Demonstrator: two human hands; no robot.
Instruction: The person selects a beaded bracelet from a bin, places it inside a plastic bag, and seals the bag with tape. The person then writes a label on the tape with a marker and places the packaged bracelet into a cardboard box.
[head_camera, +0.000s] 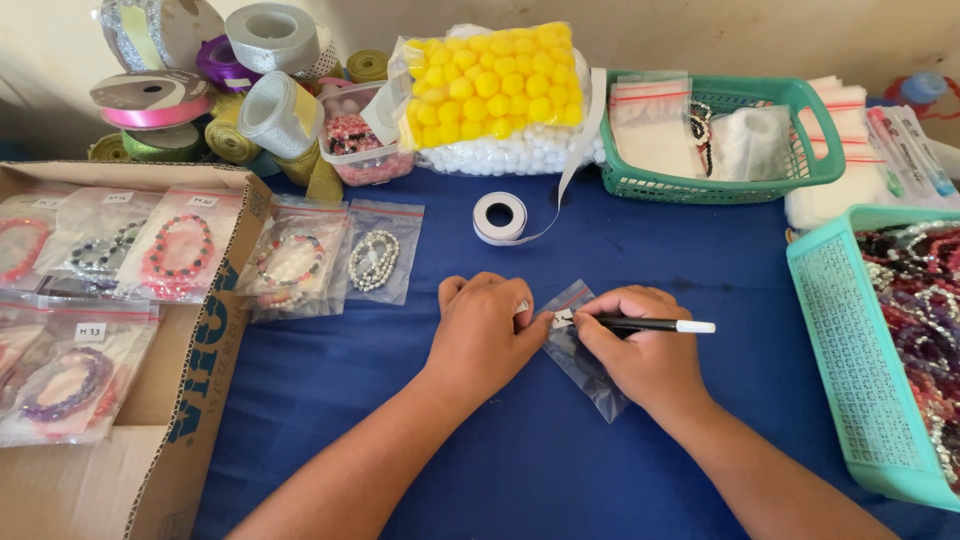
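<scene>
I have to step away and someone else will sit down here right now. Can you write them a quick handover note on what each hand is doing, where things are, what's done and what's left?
Left hand: pressed flat on the blue table, pinning the top edge of a small clear zip bag.
Right hand: holding a black pen, tip on a small white label at the bag's top.
Nearby: white label roll behind the hands; bagged bracelets to the left, more in the cardboard box.
Done: label is on the bag.
Left: the bag under the hands looks empty; whether the writing is finished cannot be seen.
</scene>
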